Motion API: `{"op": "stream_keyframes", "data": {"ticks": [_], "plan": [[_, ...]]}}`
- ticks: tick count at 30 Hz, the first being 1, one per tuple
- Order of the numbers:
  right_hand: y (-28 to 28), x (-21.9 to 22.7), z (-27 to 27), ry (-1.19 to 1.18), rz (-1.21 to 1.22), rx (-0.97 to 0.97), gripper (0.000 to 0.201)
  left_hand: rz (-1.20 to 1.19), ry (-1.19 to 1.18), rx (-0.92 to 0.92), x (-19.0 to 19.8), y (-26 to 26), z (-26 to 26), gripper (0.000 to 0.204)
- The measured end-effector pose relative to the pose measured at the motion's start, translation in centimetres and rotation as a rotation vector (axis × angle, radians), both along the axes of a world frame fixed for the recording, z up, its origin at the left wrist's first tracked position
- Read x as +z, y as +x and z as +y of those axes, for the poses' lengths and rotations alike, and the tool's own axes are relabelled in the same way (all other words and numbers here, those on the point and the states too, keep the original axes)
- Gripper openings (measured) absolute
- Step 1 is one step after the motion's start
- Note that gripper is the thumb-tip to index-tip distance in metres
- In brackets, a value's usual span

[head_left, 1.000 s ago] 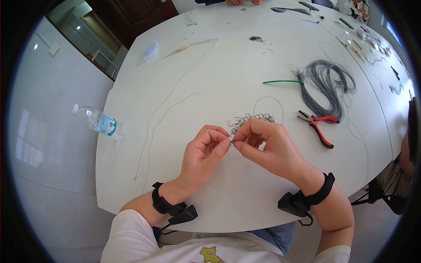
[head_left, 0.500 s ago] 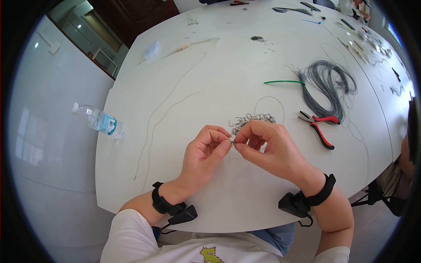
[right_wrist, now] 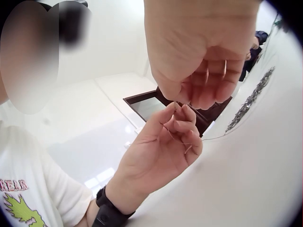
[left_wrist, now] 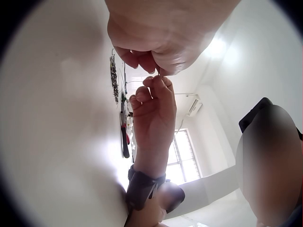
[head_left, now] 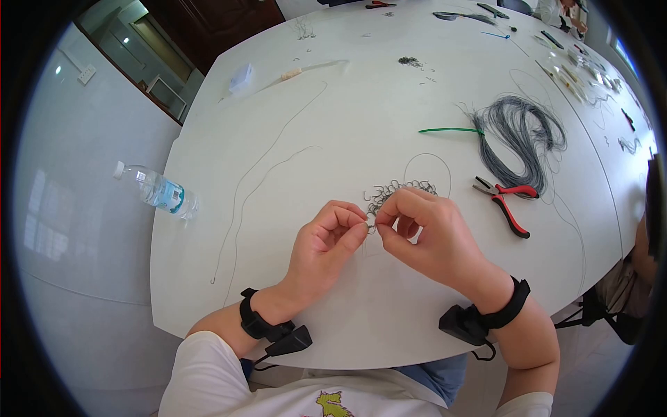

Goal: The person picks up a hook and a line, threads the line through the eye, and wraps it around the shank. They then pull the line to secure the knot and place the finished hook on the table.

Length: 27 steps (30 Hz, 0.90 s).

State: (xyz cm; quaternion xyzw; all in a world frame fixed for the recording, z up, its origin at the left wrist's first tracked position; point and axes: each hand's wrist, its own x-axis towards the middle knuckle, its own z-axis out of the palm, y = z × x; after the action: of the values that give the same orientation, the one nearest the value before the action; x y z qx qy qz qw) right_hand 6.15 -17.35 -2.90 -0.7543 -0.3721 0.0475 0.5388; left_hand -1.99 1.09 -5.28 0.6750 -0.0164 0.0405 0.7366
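We've got our left hand [head_left: 325, 244] and right hand [head_left: 422, 234] fingertip to fingertip, both pinching one tiny wire ring [head_left: 371, 228] just above the white table [head_left: 347, 139], right by the ring pile [head_left: 397, 190]. The water bottle [head_left: 158, 192] label's too blurry to read.

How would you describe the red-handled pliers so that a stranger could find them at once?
Start at the big white table and look to the side of the right hand. Just below the large coil of grey wire lie the pliers. They are the only tool there with red and black handles.
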Motion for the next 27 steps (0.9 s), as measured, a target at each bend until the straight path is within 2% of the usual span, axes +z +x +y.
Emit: {"op": "stream_keyframes", "data": {"ticks": [4,9,16,22,25,27], "plan": [[0.11,0.11,-0.13,-0.034,-0.017,-0.01,0.01,0.014,-0.016,-0.024,0.17,0.01,0.03,0.011],[0.0,0.81,-0.35,-0.006,0.139,0.081,0.009,0.015,-0.024,-0.021,0.11,0.02,0.04,0.012],[0.12,0.64,-0.19,-0.04,0.188,0.083,0.009,0.024,-0.032,-0.026,0.12,-0.02,-0.02,0.012],[0.26,0.17,-0.24,-0.093,-0.074,-0.031,0.011,0.055,-0.047,-0.044,0.01,-0.01,0.19,0.013],[0.27,0.45,-0.28,-0.033,0.036,0.019,0.012,0.061,-0.058,-0.043,0.09,-0.04,0.19,0.012],[0.18,0.91,-0.3,-0.022,0.199,0.09,0.012,0.057,-0.071,-0.045,0.01,-0.01,0.13,0.012]]}}
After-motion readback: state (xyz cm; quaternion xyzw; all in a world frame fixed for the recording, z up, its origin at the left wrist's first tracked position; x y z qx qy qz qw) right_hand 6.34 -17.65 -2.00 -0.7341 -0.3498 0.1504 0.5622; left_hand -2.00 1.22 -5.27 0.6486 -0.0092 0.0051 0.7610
